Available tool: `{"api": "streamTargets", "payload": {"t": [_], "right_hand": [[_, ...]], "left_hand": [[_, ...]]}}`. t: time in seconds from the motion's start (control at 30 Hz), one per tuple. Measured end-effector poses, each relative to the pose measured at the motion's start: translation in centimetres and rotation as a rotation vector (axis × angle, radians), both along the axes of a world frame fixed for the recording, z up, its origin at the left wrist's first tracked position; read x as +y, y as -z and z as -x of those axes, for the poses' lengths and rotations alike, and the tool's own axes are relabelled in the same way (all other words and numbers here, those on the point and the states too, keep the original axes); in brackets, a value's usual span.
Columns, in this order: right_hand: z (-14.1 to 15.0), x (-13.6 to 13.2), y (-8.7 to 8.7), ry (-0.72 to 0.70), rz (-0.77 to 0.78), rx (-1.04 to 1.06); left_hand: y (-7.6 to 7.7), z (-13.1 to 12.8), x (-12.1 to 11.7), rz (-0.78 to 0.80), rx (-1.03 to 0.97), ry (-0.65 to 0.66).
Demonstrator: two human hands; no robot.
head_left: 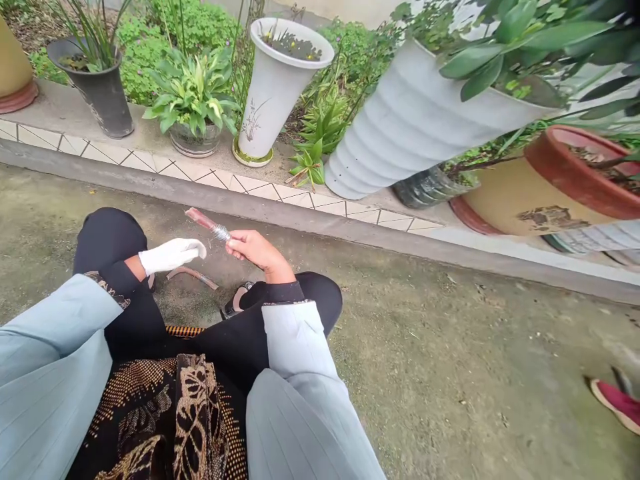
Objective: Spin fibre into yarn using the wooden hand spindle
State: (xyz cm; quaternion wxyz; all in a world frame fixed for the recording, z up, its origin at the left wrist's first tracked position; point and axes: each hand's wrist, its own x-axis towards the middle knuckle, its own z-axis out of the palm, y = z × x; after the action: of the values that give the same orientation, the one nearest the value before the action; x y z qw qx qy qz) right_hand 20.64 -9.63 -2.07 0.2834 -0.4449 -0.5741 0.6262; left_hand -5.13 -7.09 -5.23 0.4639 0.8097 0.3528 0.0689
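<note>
My right hand (257,252), bare, is closed around the lower end of a reddish stick-like piece wound with thin silvery wire (205,221). Its reddish end points up and to the left, away from my fingers. My left hand (173,256), in a white glove, lies just left of it, apart from the wire. The gloved fingers are stretched out and bend at the tips, with nothing visible in them. Beneath the hands, a curved brownish strip with a greyish end (194,275) rests on the ground; its kind is unclear.
A low tiled ledge (210,179) runs across ahead, carrying a black pot (103,93), a white vase-like planter (273,100), a tall ribbed grey planter (400,123) and a tan pot with red rim (540,187). Another person's red shoe (620,403) is at far right.
</note>
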Motion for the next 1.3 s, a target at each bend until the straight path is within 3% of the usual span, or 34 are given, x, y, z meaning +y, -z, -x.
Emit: {"api": "streamTargets", "payload": {"t": [0.13, 0.23, 0.33, 0.43, 0.5, 0.63, 0.77, 0.83, 0.93, 1.07, 1.17, 1.3], "right_hand": [[0.9, 0.2, 1.1, 0.147, 0.034, 0.024], [1.1, 0.7, 1.3, 0.226, 0.035, -0.082], [1.1, 1.3, 1.6, 0.246, -0.059, -0.456], [1.3, 1.5, 1.7, 0.177, -0.183, -0.876], [1.6, 1.5, 1.6, 0.062, -0.179, -1.036], [2.2, 1.3, 1.1, -0.391, -0.006, -1.116], [2.7, 0.7, 0.9, -0.802, 0.174, -0.726], [2.6, 0.4, 0.7, -0.864, 0.215, -0.408], [1.8, 0.3, 0.2, -0.587, 0.116, -0.117], [0.2, 0.6, 0.0, -0.039, 0.082, -0.085], [-0.6, 0.8, 0.4, 0.082, 0.118, -0.099], [-0.5, 1.4, 1.2, 0.123, 0.083, -0.349]], "left_hand": [[1.2, -0.8, -0.7, 0.011, -0.012, 0.014], [1.3, -1.1, -1.0, 0.063, 0.009, 0.018], [0.9, -1.3, -1.5, 0.045, 0.027, 0.082], [0.3, -1.2, -1.7, -0.028, 0.035, 0.105], [0.1, -0.9, -1.5, -0.089, 0.063, 0.104], [0.2, -0.3, -0.6, -0.187, 0.190, 0.140], [0.9, 0.1, -0.1, -0.142, 0.150, 0.158], [1.5, 0.2, -0.1, -0.043, 0.045, 0.173], [2.4, 0.1, -0.3, 0.180, -0.129, 0.138], [3.0, -0.1, -0.6, 0.379, -0.236, 0.020], [2.8, -0.1, -0.7, 0.313, -0.146, 0.035], [1.9, -0.2, -0.7, 0.085, -0.084, 0.052]]}}
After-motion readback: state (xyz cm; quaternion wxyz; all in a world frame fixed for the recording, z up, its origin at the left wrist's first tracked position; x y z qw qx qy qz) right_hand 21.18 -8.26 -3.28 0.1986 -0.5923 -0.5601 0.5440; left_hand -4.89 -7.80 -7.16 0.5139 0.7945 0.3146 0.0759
